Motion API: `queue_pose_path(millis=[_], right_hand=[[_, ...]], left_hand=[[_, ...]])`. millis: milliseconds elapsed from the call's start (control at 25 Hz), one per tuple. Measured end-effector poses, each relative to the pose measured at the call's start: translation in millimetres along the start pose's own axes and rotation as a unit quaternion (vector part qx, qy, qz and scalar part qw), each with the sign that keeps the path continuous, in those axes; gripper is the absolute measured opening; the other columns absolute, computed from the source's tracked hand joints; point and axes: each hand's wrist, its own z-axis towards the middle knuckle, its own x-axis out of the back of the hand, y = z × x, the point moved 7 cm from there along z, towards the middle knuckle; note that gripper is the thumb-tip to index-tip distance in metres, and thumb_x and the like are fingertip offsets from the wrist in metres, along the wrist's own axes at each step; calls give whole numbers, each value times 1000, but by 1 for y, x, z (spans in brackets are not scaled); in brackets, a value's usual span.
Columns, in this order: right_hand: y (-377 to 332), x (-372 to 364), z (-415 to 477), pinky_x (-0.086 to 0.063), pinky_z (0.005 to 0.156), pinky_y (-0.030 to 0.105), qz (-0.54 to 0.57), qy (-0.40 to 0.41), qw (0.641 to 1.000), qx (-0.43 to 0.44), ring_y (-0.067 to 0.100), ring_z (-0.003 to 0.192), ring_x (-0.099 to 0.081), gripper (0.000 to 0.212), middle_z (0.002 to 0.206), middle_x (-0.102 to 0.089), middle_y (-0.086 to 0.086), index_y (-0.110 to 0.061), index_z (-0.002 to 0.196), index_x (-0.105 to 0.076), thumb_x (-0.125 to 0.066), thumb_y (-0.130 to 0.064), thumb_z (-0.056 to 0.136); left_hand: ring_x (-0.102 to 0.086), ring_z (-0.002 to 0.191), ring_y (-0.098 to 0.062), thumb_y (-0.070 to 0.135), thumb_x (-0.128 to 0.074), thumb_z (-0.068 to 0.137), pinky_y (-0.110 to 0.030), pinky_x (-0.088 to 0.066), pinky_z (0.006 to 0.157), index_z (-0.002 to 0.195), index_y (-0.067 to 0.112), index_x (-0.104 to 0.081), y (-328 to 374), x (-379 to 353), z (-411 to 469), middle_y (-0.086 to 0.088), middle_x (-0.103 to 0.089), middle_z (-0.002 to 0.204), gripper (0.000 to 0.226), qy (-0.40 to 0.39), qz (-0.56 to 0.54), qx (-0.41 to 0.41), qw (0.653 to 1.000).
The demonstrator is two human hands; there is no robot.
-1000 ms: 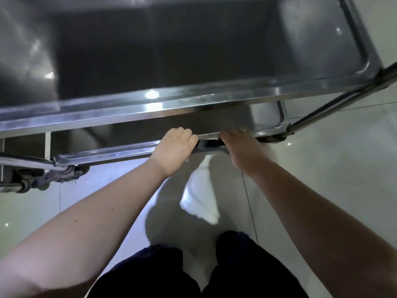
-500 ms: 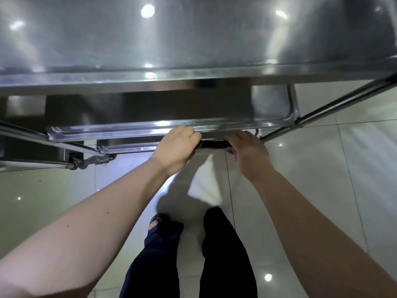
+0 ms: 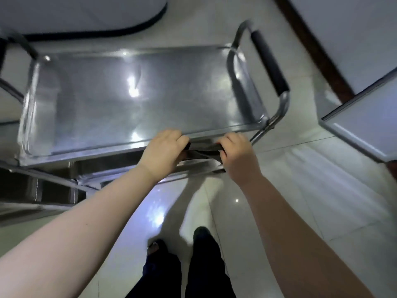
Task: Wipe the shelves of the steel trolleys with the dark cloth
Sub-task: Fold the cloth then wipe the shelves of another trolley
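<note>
Dark cloth (image 3: 203, 152), silvery steel trolley (image 3: 133, 100)

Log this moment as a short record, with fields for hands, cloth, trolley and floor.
left hand: grips one end of the dark cloth
right hand: grips the other end
dark cloth: stretched between both hands, by the near edge of the top shelf
top shelf: shiny steel, reflecting lights
handle: black grip, at the shelf's right end
floor: pale glossy tiles

L hand (image 3: 164, 151), R hand (image 3: 238, 157) + forearms (image 3: 96, 203) bare; dark trousers (image 3: 202, 265); dark footwear (image 3: 153, 247), too blurry for detail.
</note>
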Motion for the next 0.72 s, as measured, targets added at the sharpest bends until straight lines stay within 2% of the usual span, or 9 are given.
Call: queue_pose_path(millis=[200,320,520,720], right_hand=[[-13,122,6,-46,81,46,-57,83,994,-50,35,88,-55,19,94,-62,14,-1,98,-69,-66,2,79],[-18,180,2,-46,78,47,-116,126,983,-63,35,87,-54,17,96,-64,14,-2,99,-69,-65,0,82],[-7,256,-17,-44,67,43,-273,131,952,-50,32,80,-54,8,87,-64,9,-6,92,-69,-64,-9,85],[49,322,-58,-46,68,43,-324,136,934,-66,30,79,-53,8,84,-62,8,-6,90,-68,-63,-11,85]], left_hand=[[-56,71,-38,10,-77,68,-41,-45,60,86,2,-65,42,116,47,-17,-59,78,23,128,-3,-76,989],[-57,68,-37,8,-78,66,-43,-48,58,82,2,-66,72,159,76,-16,-60,75,21,179,-8,-136,974],[-60,70,-36,10,-79,65,-41,-45,61,83,4,-69,130,193,121,-14,-64,76,21,213,6,-208,955],[-62,78,-34,15,-79,70,-44,-49,70,87,6,-70,218,193,165,-10,-66,81,20,226,13,-264,938]])
